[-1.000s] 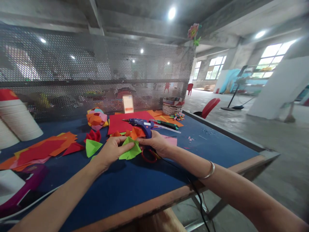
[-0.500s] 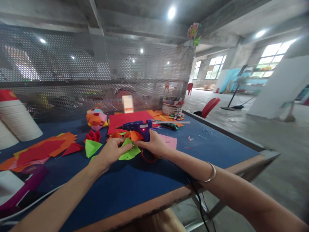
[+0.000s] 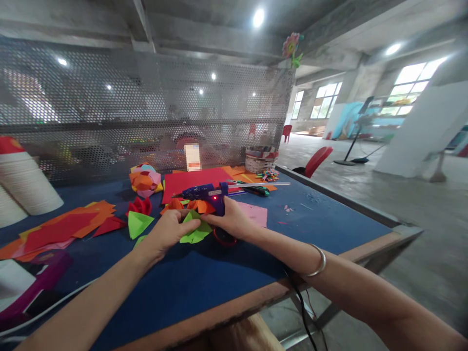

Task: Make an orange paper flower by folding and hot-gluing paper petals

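Observation:
A folded green paper piece [image 3: 196, 233] is pinched in my left hand [image 3: 166, 231], thumb laid across its upper side. My right hand [image 3: 236, 219] is closed around the handle of a dark blue hot glue gun [image 3: 204, 191], its red light lit and a clear glue stick poking out of the back. Fingertips of that same hand reach the green paper's upper right edge. The gun's nozzle points left, above orange folded paper [image 3: 203, 206]. Red-handled scissors [image 3: 224, 237] show partly under my right hand. Another green folded piece [image 3: 140, 224] and a red one [image 3: 139, 206] lie left.
Orange and red paper sheets [image 3: 69, 226] spread on the left, near stacked white cups [image 3: 32, 183] and a purple object [image 3: 47, 278]. Behind are red paper [image 3: 193, 179], a paper ball [image 3: 145, 180], a basket [image 3: 261, 158] and a mesh partition [image 3: 127, 107]. A black cable [image 3: 302, 297] hangs over the edge.
The glue gun has shifted slightly left and tilted a little in my right hand. Both hands stay at the green paper.

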Motion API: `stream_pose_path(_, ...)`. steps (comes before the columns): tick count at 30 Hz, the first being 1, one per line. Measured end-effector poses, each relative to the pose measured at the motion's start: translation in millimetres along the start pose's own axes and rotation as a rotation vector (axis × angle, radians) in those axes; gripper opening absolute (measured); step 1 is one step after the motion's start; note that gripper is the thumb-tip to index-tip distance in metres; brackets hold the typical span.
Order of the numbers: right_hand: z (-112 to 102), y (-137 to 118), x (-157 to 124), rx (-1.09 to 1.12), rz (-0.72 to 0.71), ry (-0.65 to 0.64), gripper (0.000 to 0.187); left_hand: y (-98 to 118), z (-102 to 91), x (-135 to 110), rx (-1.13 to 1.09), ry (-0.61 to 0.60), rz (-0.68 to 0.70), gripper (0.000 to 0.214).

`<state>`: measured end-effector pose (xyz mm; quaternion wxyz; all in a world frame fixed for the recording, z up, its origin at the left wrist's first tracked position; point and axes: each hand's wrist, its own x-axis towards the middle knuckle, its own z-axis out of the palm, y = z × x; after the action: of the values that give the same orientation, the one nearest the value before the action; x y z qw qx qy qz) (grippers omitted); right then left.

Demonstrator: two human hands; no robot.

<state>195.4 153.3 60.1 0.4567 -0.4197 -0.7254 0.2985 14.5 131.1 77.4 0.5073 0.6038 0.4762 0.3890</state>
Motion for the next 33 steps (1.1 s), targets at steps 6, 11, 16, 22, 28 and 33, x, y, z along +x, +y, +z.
stream_pose_path(6,2,-7,1,0.396,0.202,-0.027,0.016,4,0.4,-4,0.062,0.042,-0.025,0.029)
stream_pose_path(11,-3,-10,3,0.534,0.312,0.014,0.018,7,0.5,-4,0.107,0.107,0.009,0.026)
stream_pose_path(16,-5,-11,2,0.558,0.305,0.028,0.015,5,-1.5,-1,0.114,0.16,0.056,0.026)
stream_pose_path(22,-3,-13,3,0.549,0.306,0.017,0.016,3,-4.8,0,0.135,0.232,0.101,0.025)
stream_pose_path(28,-3,-14,2,0.561,0.319,0.028,0.014,4,-5.4,0,0.122,0.277,0.114,0.022)
stream_pose_path(33,-3,-15,2,0.556,0.333,0.026,0.016,5,-4.3,0,0.057,0.287,0.072,0.025)
